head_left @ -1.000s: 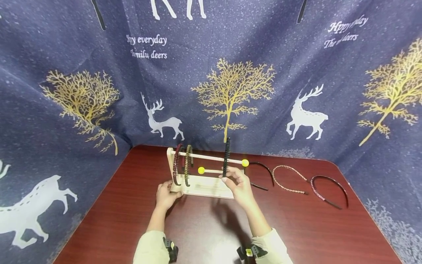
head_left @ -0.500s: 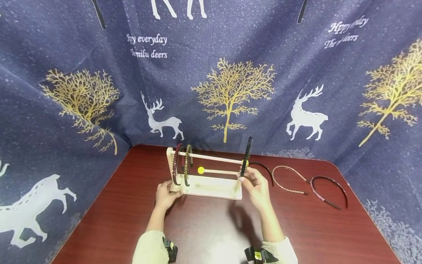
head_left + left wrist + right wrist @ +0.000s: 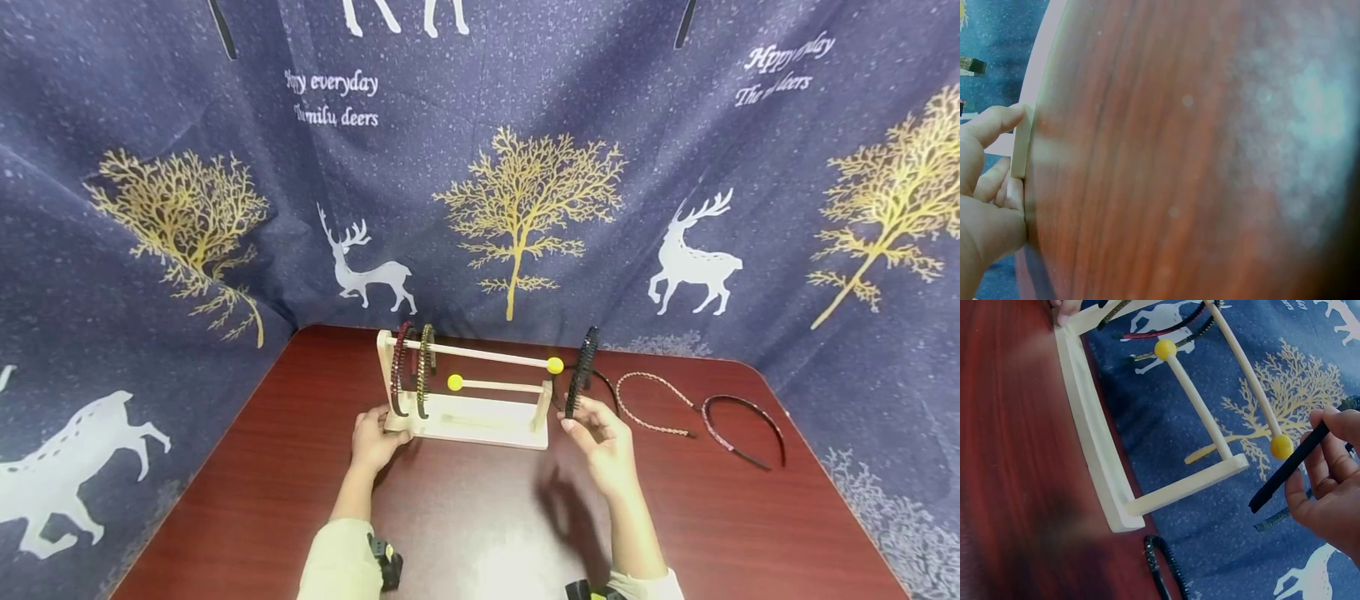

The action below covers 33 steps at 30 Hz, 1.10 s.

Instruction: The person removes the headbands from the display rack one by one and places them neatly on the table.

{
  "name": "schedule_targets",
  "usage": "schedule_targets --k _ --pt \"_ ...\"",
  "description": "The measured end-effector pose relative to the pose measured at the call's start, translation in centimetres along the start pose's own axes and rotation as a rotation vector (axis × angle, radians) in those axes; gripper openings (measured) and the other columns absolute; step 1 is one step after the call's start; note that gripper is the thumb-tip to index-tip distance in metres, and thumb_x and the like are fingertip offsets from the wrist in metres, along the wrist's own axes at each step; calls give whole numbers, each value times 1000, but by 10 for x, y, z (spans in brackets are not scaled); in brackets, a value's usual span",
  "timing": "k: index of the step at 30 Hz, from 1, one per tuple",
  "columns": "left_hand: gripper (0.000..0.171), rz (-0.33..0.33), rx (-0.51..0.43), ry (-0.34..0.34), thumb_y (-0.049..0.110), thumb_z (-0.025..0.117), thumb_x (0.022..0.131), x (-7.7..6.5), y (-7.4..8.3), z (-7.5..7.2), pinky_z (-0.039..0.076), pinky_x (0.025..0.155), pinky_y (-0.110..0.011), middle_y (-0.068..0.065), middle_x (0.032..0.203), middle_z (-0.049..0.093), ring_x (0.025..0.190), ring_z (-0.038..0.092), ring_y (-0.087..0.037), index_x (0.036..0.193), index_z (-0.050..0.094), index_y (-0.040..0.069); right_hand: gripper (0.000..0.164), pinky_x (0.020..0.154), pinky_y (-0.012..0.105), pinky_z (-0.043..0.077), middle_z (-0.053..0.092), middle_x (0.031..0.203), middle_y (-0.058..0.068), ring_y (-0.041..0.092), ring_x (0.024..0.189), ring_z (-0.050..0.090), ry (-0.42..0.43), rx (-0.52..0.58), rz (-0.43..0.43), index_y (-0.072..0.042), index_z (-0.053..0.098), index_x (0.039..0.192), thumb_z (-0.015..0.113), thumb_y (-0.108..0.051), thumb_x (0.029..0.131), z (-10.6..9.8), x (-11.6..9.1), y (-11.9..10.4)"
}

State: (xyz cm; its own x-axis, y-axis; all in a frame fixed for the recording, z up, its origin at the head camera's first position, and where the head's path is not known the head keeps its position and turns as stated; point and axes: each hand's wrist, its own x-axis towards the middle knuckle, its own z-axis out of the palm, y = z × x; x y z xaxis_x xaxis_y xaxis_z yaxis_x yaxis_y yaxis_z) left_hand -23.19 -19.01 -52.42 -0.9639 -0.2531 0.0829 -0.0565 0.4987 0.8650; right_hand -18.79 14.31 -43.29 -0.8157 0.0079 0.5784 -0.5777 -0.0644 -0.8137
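Observation:
My left hand (image 3: 372, 440) grips the left end of the base of a pale wooden rack (image 3: 480, 421); the left wrist view shows its thumb and fingers on the board's edge. Two rods with yellow ball ends cross the rack at different heights. A dark red headband (image 3: 399, 367) and a gold-and-black headband (image 3: 424, 367) hang on the upper rod (image 3: 487, 355) near its left end. My right hand (image 3: 606, 442) pinches a black toothed headband (image 3: 582, 375) by its lower end, just right of the upper rod's yellow ball (image 3: 1282, 446). In the head view, headband and rod look apart.
On the table (image 3: 465, 517) to the right lie a thin black headband (image 3: 606, 385), a braided beige headband (image 3: 652, 377) and a pink-and-black headband (image 3: 742, 400). Behind the table hangs a blue cloth (image 3: 450, 208) printed with deer and trees.
My right hand has moved rightward with the black headband, from over the upper rod to beyond its yellow ball end. The left hand stays on the rack's base.

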Motion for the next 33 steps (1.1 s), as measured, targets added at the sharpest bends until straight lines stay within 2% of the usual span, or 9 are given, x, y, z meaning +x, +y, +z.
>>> schedule_targets --k 7,13,15,25,28,33 --pt "67 -14 -2 -14 6 78 65 0 1 1 38 91 -48 -26 112 46 104 48 -39 123 49 -11 27 75 21 49 67 86 4 14 82 64 -20 -78 76 14 55 106 61 16 79 0 -21 -5" --pt "67 -18 8 -11 8 78 66 2 1 -1 36 91 -49 -26 113 45 105 47 -40 124 49 -11 30 73 21 49 64 86 20 10 83 61 -56 -175 158 8 59 107 62 15 78 2 -37 -7" --pt "67 -10 16 -9 8 78 66 2 1 -1 35 91 -49 -27 113 46 105 47 -40 123 49 -11 30 74 22 50 63 86 24 12 82 62 -71 -180 159 8 59 107 62 15 78 2 -42 -7" --pt "65 6 20 14 7 78 65 1 0 1 36 91 -48 -26 111 47 106 46 -39 121 51 -11 28 65 25 52 66 86 13 14 77 63 -139 -222 169 10 64 102 68 11 75 0 -69 -1" --pt "66 2 6 4 7 78 65 1 1 0 36 92 -48 -26 112 46 106 46 -39 122 50 -11 28 66 27 53 66 85 12 16 77 62 -207 -239 154 9 65 102 68 10 75 1 -74 1" --pt "66 0 -5 -4 7 78 66 1 2 0 37 91 -48 -27 112 45 104 48 -40 122 49 -12 27 62 31 53 65 84 10 15 75 60 -372 -262 104 7 65 103 68 6 76 4 -77 5"
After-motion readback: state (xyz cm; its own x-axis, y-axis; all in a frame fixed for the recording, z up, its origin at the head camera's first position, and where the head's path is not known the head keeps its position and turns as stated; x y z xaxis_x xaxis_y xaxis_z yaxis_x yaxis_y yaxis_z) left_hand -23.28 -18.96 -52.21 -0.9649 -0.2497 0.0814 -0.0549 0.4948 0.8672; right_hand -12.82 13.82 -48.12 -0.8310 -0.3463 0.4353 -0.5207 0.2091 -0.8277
